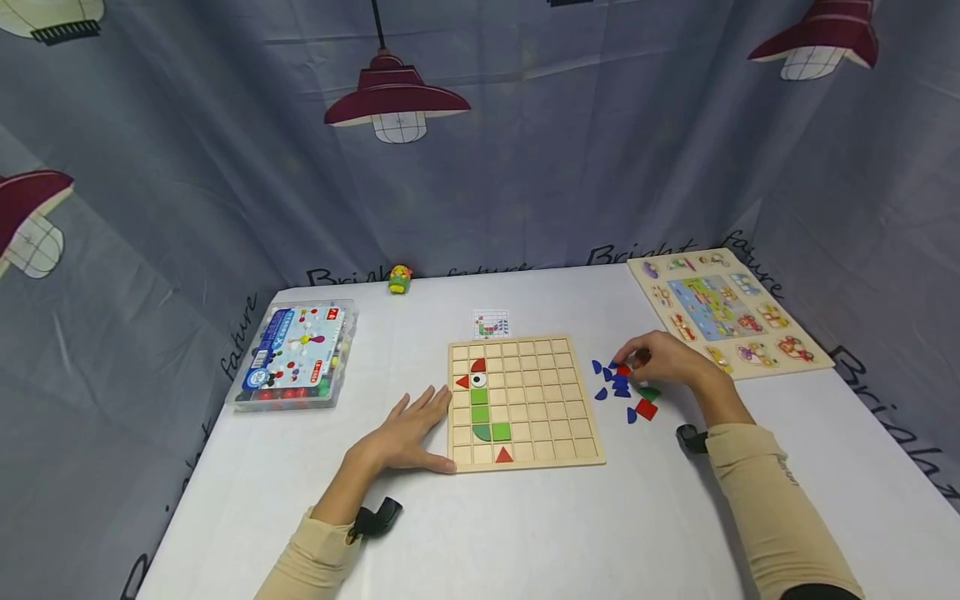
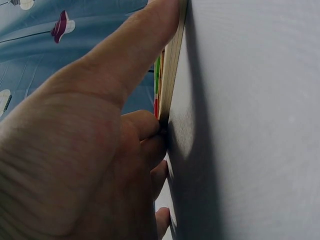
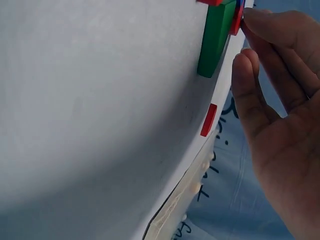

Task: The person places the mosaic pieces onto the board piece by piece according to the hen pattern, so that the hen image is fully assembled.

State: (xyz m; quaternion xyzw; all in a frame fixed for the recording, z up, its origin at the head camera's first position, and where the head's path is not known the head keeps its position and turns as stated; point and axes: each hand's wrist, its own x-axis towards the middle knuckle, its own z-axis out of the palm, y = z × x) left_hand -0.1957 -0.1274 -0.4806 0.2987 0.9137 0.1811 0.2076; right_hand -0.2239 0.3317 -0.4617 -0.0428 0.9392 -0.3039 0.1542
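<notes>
My left hand (image 1: 408, 433) lies with fingers spread at the left edge of a wooden grid board (image 1: 543, 400); its thumb touches the lower left corner. In the left wrist view that thumb (image 2: 135, 45) presses on the board's side. Several red and green pieces and a white eye piece (image 1: 478, 380) sit in the left columns. Right of the board, my right hand (image 1: 663, 358) pinches a red piece (image 3: 237, 21) between thumb and forefinger, among blue pieces (image 1: 621, 385). Close by are a green piece (image 3: 216, 40) and a red square (image 1: 646, 409).
A pattern card (image 1: 491, 323) lies behind the board. At the left stands a clear plastic case (image 1: 296, 354) with a printed label. A small toy figure (image 1: 400, 279) stands at the back edge. A wooden picture puzzle (image 1: 720, 308) lies at the back right.
</notes>
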